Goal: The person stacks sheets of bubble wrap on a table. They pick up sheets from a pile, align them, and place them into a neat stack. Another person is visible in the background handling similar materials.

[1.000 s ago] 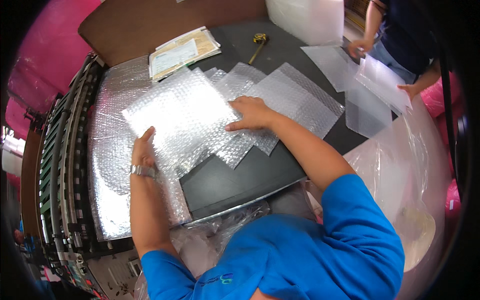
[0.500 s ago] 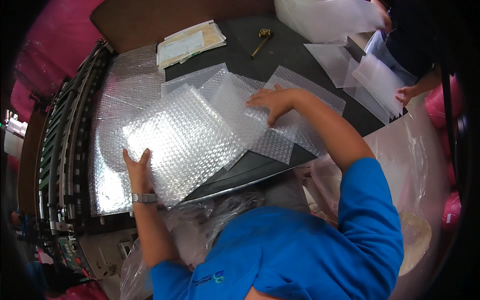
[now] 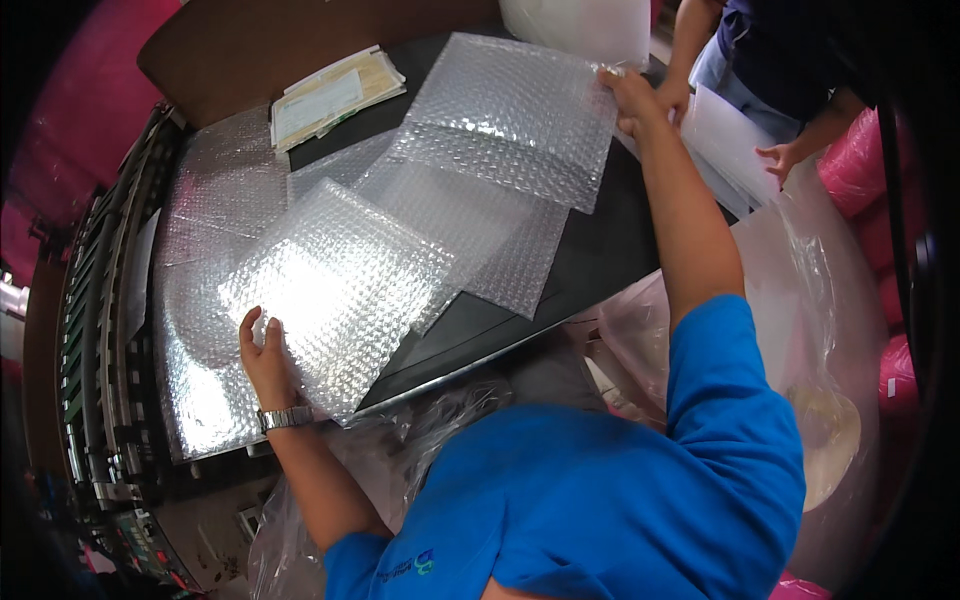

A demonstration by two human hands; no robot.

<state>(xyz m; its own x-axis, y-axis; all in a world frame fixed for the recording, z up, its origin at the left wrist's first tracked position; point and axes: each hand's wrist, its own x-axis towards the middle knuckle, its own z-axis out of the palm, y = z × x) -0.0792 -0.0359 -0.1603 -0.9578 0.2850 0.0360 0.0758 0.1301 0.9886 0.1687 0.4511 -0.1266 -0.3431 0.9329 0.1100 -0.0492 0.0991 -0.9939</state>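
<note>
My right hand (image 3: 634, 98) is closed on the right-hand corner of a clear bubble wrap sheet (image 3: 510, 110), which it holds out over the far part of the dark table. More bubble wrap sheets (image 3: 450, 205) lie overlapping underneath. Nearer to me, a shiny bubble wrap sheet (image 3: 340, 290) lies slanted at the table's front left. At its left edge rests my left hand (image 3: 264, 365), thumb and forefinger apart, with a metal-banded watch on the wrist. The other fingers of that hand are partly hidden.
A roller machine (image 3: 95, 350) runs along the left side. Papers (image 3: 335, 98) lie at the back of the black table (image 3: 590, 255). At the upper right, a co-worker's hands (image 3: 782, 160) are at translucent sheets (image 3: 720, 135). Clear plastic film (image 3: 790, 260) hangs at the right.
My right hand has moved up and right, and now holds a bubble wrap sheet by its corner, raised off the pile. My left hand stays by the front sheet. The tape measure is covered.
</note>
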